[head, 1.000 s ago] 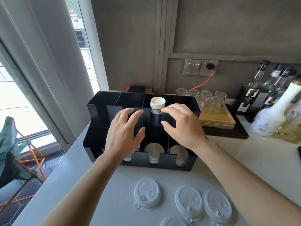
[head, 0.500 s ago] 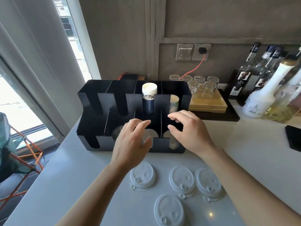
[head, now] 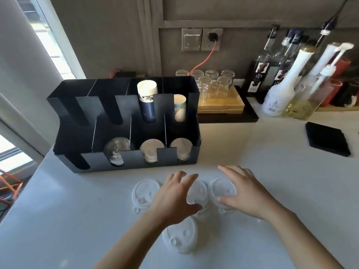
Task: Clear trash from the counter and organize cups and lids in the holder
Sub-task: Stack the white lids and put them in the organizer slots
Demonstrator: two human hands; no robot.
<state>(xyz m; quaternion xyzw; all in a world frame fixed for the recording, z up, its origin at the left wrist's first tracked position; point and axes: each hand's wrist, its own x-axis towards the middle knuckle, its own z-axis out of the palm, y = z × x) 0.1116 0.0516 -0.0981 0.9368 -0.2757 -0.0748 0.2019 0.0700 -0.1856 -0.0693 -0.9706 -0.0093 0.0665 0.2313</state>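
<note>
**Both hands spread over white lids in front of the cup holder**

The black, slotted plastic cup holder stands on the pale grey counter. In its back row a tall stack of dark blue paper cups sits in the third slot from the left, and a shorter stack of pale patterned paper cups in the slot to its right. Its front row holds a stack of clear lids and two stacks of whitish lids to the right.

Just in front of the holder lie four white plastic sip lids, flat on the counter. The left hand hovers with fingers apart over the middle lid; whether it touches is unclear. The right hand is also spread, its thumb on the right-hand lid. Neither hand grips anything. The fourth lid lies nearest the person.

Right of the holder are upturned clear glasses on a wooden tray.
</note>
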